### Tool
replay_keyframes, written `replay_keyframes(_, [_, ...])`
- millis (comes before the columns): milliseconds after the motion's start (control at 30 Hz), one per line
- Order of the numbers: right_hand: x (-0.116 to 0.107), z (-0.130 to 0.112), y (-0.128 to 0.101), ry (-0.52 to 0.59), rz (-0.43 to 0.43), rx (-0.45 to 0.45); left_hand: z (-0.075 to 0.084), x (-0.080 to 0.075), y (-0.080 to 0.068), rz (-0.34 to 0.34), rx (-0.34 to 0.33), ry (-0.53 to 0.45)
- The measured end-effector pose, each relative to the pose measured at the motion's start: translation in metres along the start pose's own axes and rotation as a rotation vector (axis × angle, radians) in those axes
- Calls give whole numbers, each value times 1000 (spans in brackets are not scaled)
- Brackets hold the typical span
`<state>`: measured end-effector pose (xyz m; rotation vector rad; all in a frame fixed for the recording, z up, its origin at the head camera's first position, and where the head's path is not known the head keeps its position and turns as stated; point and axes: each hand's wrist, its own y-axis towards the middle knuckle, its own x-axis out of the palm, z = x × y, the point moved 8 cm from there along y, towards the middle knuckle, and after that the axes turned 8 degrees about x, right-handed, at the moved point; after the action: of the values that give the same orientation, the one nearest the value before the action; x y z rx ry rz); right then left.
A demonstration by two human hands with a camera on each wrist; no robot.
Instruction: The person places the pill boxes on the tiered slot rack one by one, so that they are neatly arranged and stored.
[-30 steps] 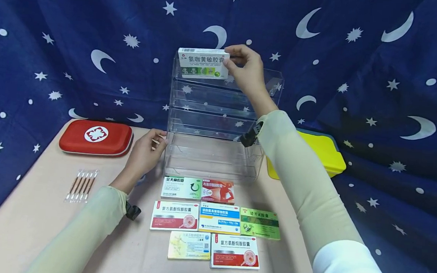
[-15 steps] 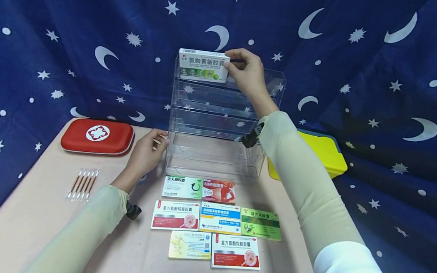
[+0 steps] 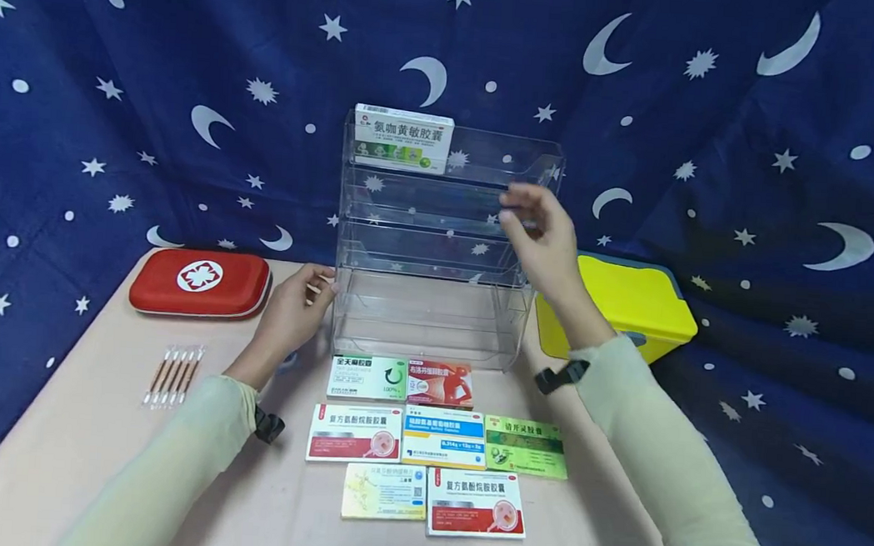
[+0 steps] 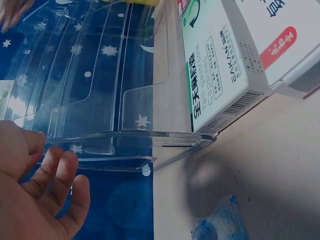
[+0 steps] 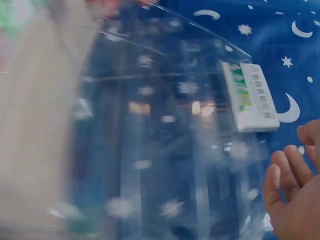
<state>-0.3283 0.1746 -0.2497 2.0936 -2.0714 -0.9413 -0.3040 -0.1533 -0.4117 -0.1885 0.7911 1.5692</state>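
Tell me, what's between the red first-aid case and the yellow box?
The clear tiered rack stands between the red first-aid case and yellow box, seen from the head view.

A red first-aid case lies at the left of the table, with a strip of swabs below it. A yellow box sits at the right edge. A star-and-moon cloth fills the background.

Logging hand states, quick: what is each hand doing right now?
Left hand: open, fingers resting against the clear rack.
Right hand: open, holding nothing, in the air in front of the rack.
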Motion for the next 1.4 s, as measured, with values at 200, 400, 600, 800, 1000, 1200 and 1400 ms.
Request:
replay_keyframes(200, [-42, 121, -126, -40, -79, 348, -1, 5, -3, 3, 7, -12])
replay_keyframes(400, [-75, 187, -234, -131, -26, 649, 1, 4, -1, 28, 26, -12])
replay_keyframes(600, [-81, 201, -279, -262, -25, 774, 2, 5, 2, 31, 16, -27])
replay_keyframes(800, [-73, 207, -284, -296, -86, 808, 2, 6, 2, 27, -2, -16])
replay_keyframes(1000, [-63, 209, -277, -365, -168, 735, -1, 6, 0, 14, -19, -7])
replay_keyframes(1200, [-62, 210, -275, -365, -162, 724, -2, 7, 0, 0, -37, -13])
replay_keyframes(1400, [-65, 213, -270, -345, -109, 702, -3, 7, -1, 2, -44, -7])
